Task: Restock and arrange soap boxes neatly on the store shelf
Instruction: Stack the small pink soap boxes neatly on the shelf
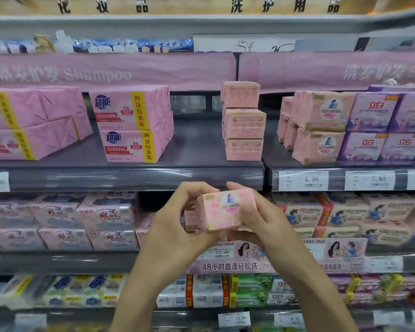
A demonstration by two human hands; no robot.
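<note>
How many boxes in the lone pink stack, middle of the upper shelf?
3, one atop another: bottom box, middle box, top box. Others may be hidden behind them.

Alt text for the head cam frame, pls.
The left hand and right hand hold a pink soap box before a store shelf. On that shelf a stack of three pink boxes stands apart, larger pink packs to its left.

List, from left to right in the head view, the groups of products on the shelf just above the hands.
pink packs at the left edge → pink packs with a blue logo → stack of three small pink boxes → pink packs with a round label → purple packs
</note>
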